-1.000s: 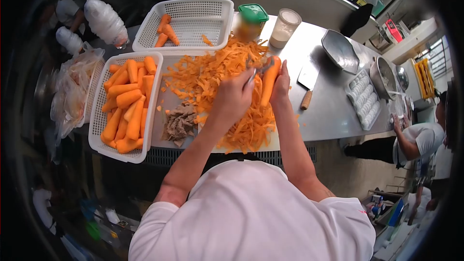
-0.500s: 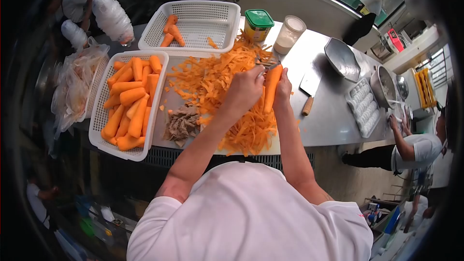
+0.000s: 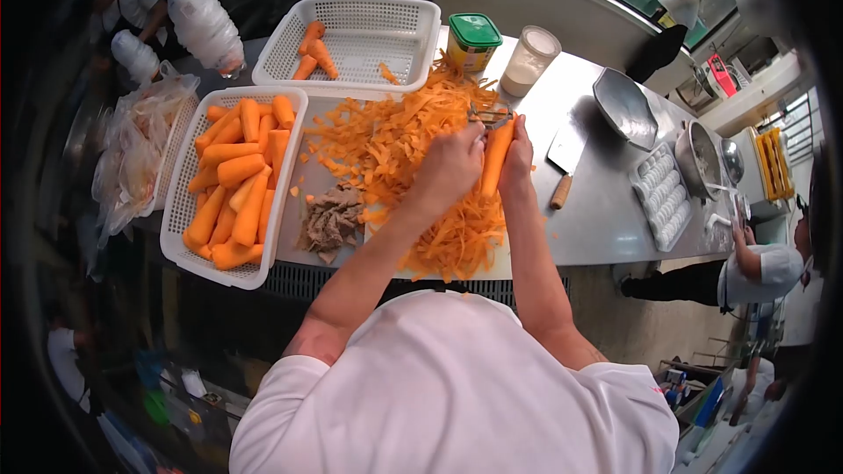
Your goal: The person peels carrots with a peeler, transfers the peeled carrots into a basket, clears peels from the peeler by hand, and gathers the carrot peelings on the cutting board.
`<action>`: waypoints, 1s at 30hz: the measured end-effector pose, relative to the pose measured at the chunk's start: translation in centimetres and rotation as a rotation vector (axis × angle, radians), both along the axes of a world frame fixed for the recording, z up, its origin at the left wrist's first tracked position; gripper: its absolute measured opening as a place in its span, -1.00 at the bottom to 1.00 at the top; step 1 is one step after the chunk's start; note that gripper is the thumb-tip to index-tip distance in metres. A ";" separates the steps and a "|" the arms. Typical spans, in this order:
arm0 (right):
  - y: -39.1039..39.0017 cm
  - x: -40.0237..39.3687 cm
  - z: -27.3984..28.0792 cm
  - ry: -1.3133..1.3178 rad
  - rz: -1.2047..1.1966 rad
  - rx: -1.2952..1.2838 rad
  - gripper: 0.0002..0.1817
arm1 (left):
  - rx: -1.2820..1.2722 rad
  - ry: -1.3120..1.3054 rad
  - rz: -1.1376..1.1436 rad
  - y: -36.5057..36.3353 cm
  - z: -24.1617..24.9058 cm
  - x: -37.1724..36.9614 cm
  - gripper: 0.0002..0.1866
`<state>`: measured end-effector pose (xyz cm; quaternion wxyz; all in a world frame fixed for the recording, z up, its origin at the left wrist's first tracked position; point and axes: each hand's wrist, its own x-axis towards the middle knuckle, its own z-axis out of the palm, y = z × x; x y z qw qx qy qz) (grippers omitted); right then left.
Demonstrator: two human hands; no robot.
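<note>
My left hand (image 3: pixel 452 162) is closed around the handle of a metal peeler (image 3: pixel 490 114), whose head is at the far end of a carrot (image 3: pixel 498 156). My right hand (image 3: pixel 518 154) grips that carrot from its right side, above a heap of orange peelings (image 3: pixel 395 145). Left of the heap, a white basket (image 3: pixel 177 202) holds several peeled carrots (image 3: pixel 240 170). Behind it, another white basket (image 3: pixel 369 13) contains a few small carrots (image 3: pixel 322 58). A crumpled brown cloth-like lump (image 3: pixel 332 218) lies near the table's front edge.
A cleaver (image 3: pixel 566 149) lies right of my hands. Farther back stand a green-lidded tub (image 3: pixel 474 39) and a jar (image 3: pixel 529 61). To the right are a dark tray (image 3: pixel 623 107), an egg-tray-like rack (image 3: pixel 660 197), a metal bowl (image 3: pixel 698 154) and a co-worker (image 3: pixel 760 272).
My left hand has shifted slightly right, closer to the carrot. The loose strip beside the carrot no longer shows. The co-worker's arms at the right have drawn back.
</note>
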<state>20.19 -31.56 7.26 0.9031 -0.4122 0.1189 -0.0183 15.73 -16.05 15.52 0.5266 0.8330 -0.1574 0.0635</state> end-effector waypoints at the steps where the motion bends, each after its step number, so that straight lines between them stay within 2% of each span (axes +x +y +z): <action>1: 0.6 -0.1 1.3 0.003 -0.055 0.019 -0.46 | 0.068 -0.029 0.011 -0.2 -0.1 -1.5 -0.69; 2: 0.8 -0.2 2.3 0.004 -0.120 0.041 -0.47 | 0.076 -0.032 0.002 0.3 -0.3 -3.6 -0.69; 4: -0.6 0.4 0.1 -0.003 -0.154 0.009 -0.46 | 0.109 0.069 -0.108 2.5 -0.6 -7.3 -0.69; 7: -1.7 0.7 -1.0 0.025 -0.177 -0.043 -0.43 | 0.062 0.185 -0.286 5.4 0.4 -8.4 -0.70; 8: -1.3 0.7 -1.1 0.050 -0.168 -0.051 -0.43 | 0.061 0.193 -0.277 5.0 0.8 -7.9 -0.70; 10: -0.2 0.5 -0.3 0.058 -0.118 -0.072 -0.41 | 0.008 0.070 -0.029 3.0 2.9 -4.1 -0.71; 13: 1.2 0.3 0.8 0.123 -0.049 -0.205 -0.38 | -0.025 -0.041 0.030 0.6 0.5 0.7 -0.72; 16: 1.2 1.1 1.3 0.034 -0.139 -0.124 -0.36 | -0.003 -0.171 0.056 0.1 -1.5 -2.8 -0.72; 19: -1.1 1.2 -0.5 0.069 -0.180 -0.124 -0.35 | 0.083 0.199 -0.115 3.4 -0.3 -8.2 -0.69; 22: -1.4 0.9 -0.8 0.007 -0.175 -0.021 -0.35 | 0.135 0.227 -0.164 4.7 1.4 -6.9 -0.67; 23: -1.6 1.1 -1.4 0.011 -0.107 0.054 -0.37 | 0.044 0.069 -0.057 3.8 0.9 -5.3 -0.68; 26: 0.0 0.2 -0.2 0.025 -0.041 -0.046 -0.41 | -0.041 0.020 0.017 1.5 0.4 -0.3 -0.68; 27: 0.5 0.2 0.2 0.036 -0.054 -0.005 -0.44 | -0.028 -0.015 0.016 0.5 -0.4 0.8 -0.68; 30: 0.8 0.6 0.0 0.003 -0.077 0.035 -0.51 | 0.060 -0.041 0.012 0.2 -1.2 -1.7 -0.68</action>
